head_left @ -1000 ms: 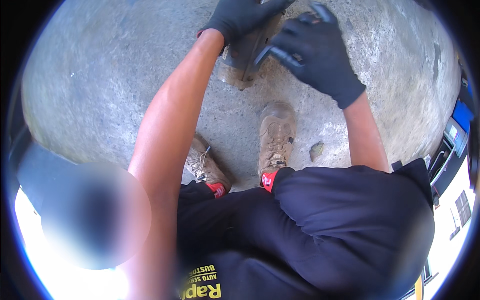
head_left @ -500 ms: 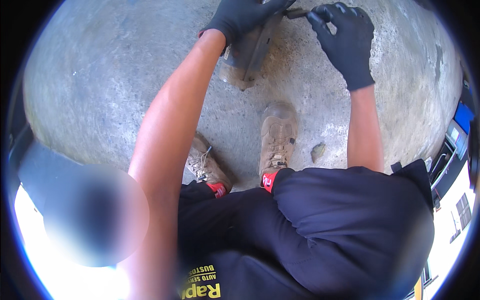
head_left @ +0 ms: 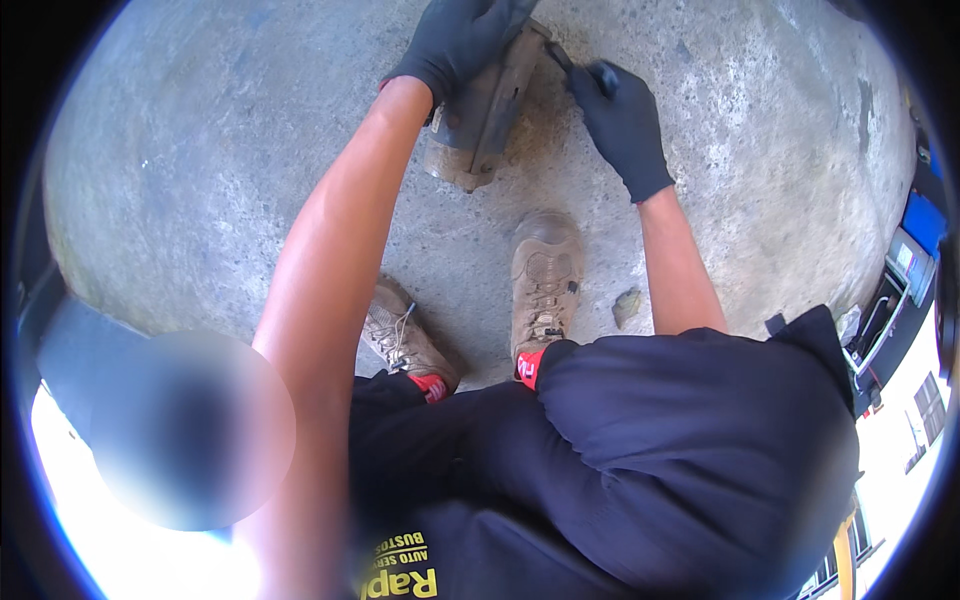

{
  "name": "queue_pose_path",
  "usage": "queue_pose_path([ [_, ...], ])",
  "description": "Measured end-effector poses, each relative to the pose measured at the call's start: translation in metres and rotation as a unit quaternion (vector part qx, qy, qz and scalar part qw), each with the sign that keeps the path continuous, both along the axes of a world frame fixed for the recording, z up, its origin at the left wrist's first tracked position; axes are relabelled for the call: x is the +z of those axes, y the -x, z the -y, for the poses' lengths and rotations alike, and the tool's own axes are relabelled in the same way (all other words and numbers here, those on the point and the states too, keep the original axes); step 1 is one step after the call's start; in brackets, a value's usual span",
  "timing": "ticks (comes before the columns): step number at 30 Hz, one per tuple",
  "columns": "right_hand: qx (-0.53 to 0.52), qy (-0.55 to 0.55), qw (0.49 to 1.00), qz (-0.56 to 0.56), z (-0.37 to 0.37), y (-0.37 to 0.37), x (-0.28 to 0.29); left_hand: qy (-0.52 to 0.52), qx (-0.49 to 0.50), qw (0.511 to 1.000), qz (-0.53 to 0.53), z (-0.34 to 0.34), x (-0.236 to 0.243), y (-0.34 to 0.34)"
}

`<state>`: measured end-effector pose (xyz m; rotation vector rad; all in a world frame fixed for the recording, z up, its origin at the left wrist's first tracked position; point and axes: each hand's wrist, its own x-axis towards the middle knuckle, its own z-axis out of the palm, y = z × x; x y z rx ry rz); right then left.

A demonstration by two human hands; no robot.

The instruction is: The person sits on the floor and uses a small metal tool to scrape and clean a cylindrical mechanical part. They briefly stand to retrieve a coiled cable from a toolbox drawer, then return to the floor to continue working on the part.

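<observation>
1. 2 tan boots [head_left: 545, 280] stand on the concrete floor [head_left: 200, 150]
2. Right hand [head_left: 622, 120], fingers closed around a thin dark tool [head_left: 560, 58]
3. Left hand [head_left: 455, 35] grips the rusty metal part [head_left: 480, 125], resting on the floor

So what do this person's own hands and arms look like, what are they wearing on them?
Both the left hand and the right hand wear snug black gloves that end at the wrist. A thin red edge shows at the left glove's cuff. Above the gloves both forearms are bare, with no sleeves, watch or markings visible.
</observation>
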<state>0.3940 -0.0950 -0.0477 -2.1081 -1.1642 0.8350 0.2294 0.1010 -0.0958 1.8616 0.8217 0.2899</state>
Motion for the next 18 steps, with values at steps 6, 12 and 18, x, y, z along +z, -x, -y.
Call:
queue_pose_path([
  [6, -0.011, -0.143, 0.967, -0.21, -0.009, 0.016, 0.007, -0.201, 0.057, 0.977, 0.037, 0.001, -0.039, 0.008],
  [12, -0.061, 0.003, 0.996, -0.071, -0.006, -0.007, -0.007, 0.041, 0.104, 0.979, 0.17, 0.012, -0.003, -0.009],
  [18, -0.024, -0.076, 0.988, -0.136, -0.019, 0.016, -0.005, -0.166, 0.12, 0.974, 0.092, 0.0, -0.021, 0.004],
])
